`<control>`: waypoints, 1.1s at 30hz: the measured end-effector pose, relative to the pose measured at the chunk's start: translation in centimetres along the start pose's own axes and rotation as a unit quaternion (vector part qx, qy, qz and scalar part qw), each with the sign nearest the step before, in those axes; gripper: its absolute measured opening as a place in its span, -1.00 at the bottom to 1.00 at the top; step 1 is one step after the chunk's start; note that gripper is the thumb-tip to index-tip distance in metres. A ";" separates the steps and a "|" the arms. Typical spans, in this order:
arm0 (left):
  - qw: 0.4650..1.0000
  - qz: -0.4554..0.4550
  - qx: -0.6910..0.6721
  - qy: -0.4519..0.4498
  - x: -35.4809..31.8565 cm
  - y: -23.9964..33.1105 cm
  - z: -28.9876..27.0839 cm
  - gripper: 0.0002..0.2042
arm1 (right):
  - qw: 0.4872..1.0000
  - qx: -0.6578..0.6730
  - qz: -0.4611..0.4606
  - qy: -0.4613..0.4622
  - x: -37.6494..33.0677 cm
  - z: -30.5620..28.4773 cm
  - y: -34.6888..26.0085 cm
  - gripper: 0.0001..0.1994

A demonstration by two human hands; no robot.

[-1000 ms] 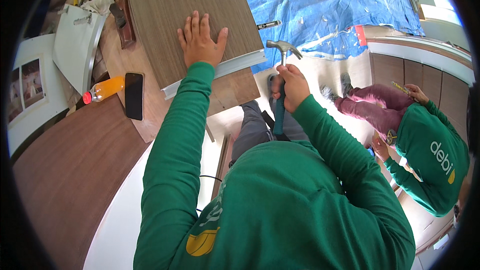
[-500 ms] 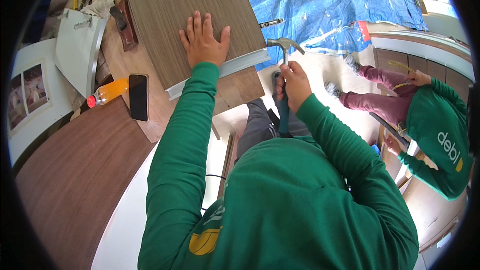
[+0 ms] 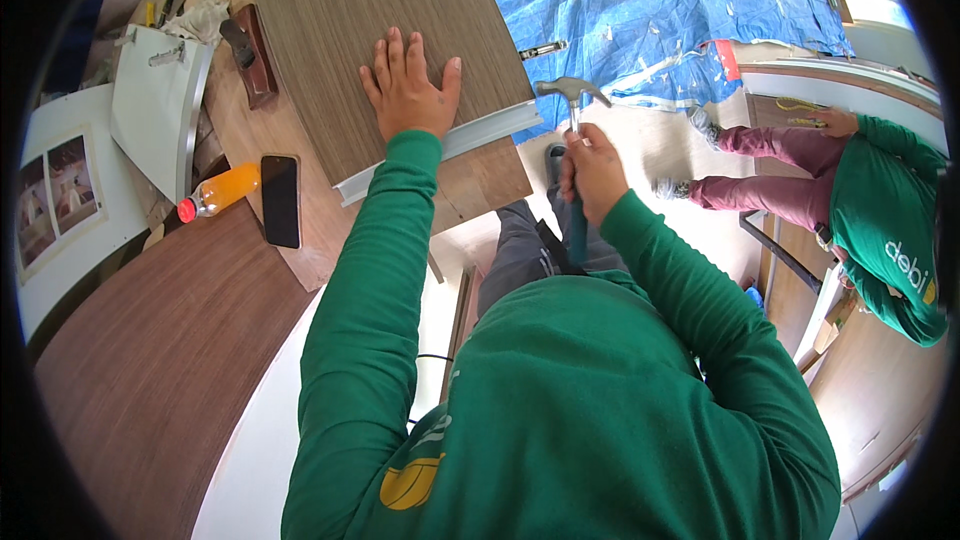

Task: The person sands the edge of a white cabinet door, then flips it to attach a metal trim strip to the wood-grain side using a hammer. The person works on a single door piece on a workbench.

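Note:
My left hand (image 3: pixel 413 90) lies flat on a brown wood-grain panel (image 3: pixel 340 10), fingers spread. Along the panel's near edge runs a pale metal strip (image 3: pixel 470 136), just below my wrist. My right hand (image 3: pixel 596 172) is wrapped round the handle of a claw hammer (image 3: pixel 572 90), to the right of the panel's corner. The hammer's head points up, with its face close to the strip's right end but apart from it. A metal hinge-like fitting (image 3: pixel 543 50) sticks out from the panel's right edge.
On the wooden bench (image 3: pixel 310 240) at left are a black phone (image 3: pixel 281 202), an orange drink bottle (image 3: pixel 222 190) and a hand plane (image 3: pixel 250 55). A blue tarp (image 3: pixel 660 10) covers the floor beyond. At right, a co-worker in green (image 3: pixel 885 210) holds a yellow tape or cord.
My left hand stays on the panel and my right hand keeps the hammer almost in place. The co-worker at right has shifted position, with the upper hand moved up and right.

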State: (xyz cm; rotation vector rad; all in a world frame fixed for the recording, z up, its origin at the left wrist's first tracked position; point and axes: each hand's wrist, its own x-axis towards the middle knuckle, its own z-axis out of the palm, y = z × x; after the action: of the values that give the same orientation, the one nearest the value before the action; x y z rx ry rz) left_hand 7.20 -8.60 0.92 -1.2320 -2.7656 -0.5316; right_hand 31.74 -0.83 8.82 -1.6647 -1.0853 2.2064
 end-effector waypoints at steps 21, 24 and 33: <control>1.000 -0.008 0.003 -0.009 0.1 -0.1 -0.4 -0.33 | 0.998 -0.055 -0.014 -0.011 1.8 -2.6 -2.2 -0.84; 1.000 -0.006 0.006 -0.010 0.2 0.1 -0.4 -0.33 | 0.997 -0.066 -0.017 -0.024 1.3 -1.7 -1.0 -0.83; 1.000 -0.011 0.015 -0.022 0.0 0.0 -0.6 -0.33 | 1.000 -0.021 0.000 -0.009 1.2 -3.3 -2.9 -0.83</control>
State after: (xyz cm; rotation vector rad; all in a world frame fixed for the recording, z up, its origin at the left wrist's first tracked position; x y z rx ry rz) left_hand 7.16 -8.74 1.47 -1.2241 -2.8158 -0.4694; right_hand 33.45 3.34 9.40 -1.6645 -1.1438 2.2175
